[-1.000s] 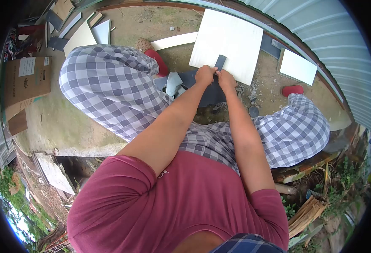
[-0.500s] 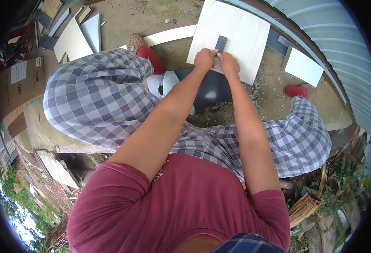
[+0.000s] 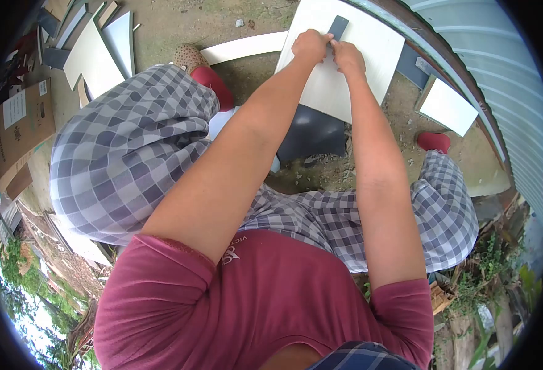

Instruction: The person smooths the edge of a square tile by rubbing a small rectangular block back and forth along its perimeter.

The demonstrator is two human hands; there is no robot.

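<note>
A dark narrow strip (image 3: 338,26) lies on a large pale board (image 3: 373,55) in front of me. My left hand (image 3: 311,44) is closed at the near end of the strip, with its fingertips pressed there. Right beside it, my right hand (image 3: 348,58) is also closed on the near end, and the two hands almost touch. Under the near edge of the board is a dark, shiny curved piece (image 3: 313,132).
Cut panels (image 3: 95,65) lie at the upper left, above a cardboard box (image 3: 21,123). A long pale strip (image 3: 244,48) runs left from the board. On the right, a small white panel (image 3: 447,105) lies near a corrugated metal wall (image 3: 500,61). Rubble is scattered below the board.
Both hands have moved away from my body along the board, and the dark strip has gone with them. My arms are stretched further out. More of the dark curved piece shows.
</note>
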